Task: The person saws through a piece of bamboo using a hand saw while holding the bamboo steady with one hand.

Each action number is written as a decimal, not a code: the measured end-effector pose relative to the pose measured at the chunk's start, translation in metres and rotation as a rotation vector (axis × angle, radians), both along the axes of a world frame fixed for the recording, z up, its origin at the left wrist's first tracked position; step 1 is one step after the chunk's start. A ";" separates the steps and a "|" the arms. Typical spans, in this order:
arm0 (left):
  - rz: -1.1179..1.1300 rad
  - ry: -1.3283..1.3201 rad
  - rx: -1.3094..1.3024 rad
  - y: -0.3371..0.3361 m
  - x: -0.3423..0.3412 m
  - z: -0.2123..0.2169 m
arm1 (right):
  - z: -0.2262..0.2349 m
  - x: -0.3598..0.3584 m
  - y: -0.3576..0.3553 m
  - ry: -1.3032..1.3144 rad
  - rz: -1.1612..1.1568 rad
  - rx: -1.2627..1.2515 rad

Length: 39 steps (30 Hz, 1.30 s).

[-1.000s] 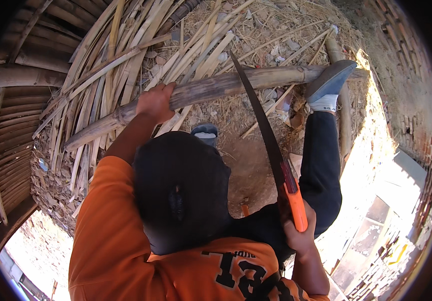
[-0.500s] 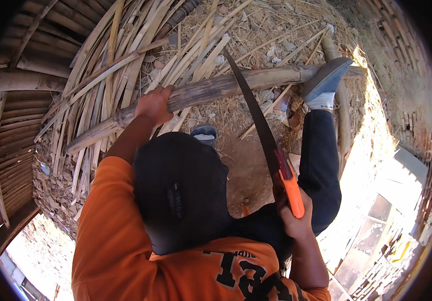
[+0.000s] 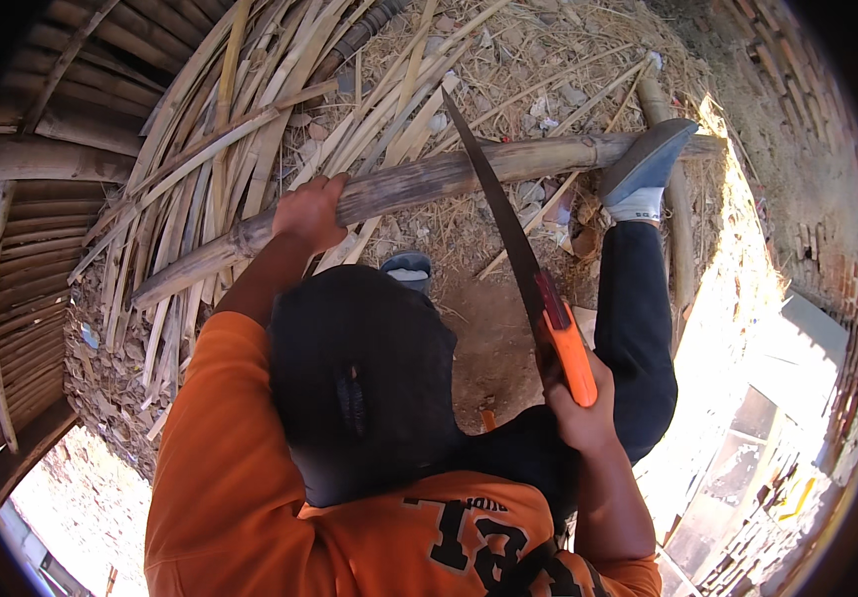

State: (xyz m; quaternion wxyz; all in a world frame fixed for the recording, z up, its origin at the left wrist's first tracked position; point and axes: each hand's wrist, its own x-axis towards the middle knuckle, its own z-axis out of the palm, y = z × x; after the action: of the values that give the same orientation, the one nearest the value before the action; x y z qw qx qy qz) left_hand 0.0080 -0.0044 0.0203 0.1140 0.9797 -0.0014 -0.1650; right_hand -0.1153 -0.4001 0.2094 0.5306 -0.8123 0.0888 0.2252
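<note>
A thick bamboo pole (image 3: 401,186) lies slantwise across the ground, its left end nearer to me. My left hand (image 3: 311,213) is closed over it left of the middle. In my right hand (image 3: 586,406) is the orange handle of a handsaw (image 3: 510,225). The dark saw blade crosses the pole, with its tip reaching past the far side. Whether its teeth are cutting in cannot be made out. Farther right, my shoe (image 3: 651,159) presses on the pole near its right end.
Split bamboo strips (image 3: 240,149) are heaped at the far left, partly beneath the pole. Another pole (image 3: 681,239) runs under its right end. Dry straw and rubble (image 3: 558,70) cover the ground beyond. A slatted bamboo structure (image 3: 26,269) stands left, a brick wall (image 3: 797,109) right.
My right hand and the saw handle have shifted forward, away from my body, so the blade slides across the pole. My left hand, the pole and my foot stay practically where they were.
</note>
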 end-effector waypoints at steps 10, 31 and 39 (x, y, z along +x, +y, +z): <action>-0.018 -0.011 0.029 -0.006 0.000 -0.010 | -0.020 0.081 0.042 0.012 0.090 -0.062; 0.009 0.023 0.000 0.006 0.003 -0.002 | 0.060 -0.056 -0.031 0.085 0.013 -0.067; -0.018 -0.008 -0.012 -0.006 0.003 -0.009 | -0.021 0.053 0.033 -0.025 0.056 -0.086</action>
State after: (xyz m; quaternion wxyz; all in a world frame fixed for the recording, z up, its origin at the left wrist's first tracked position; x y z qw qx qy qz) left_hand 0.0113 -0.0107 0.0110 0.1185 0.9796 -0.0117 -0.1621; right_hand -0.0622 -0.3670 0.1886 0.4896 -0.8393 0.0690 0.2260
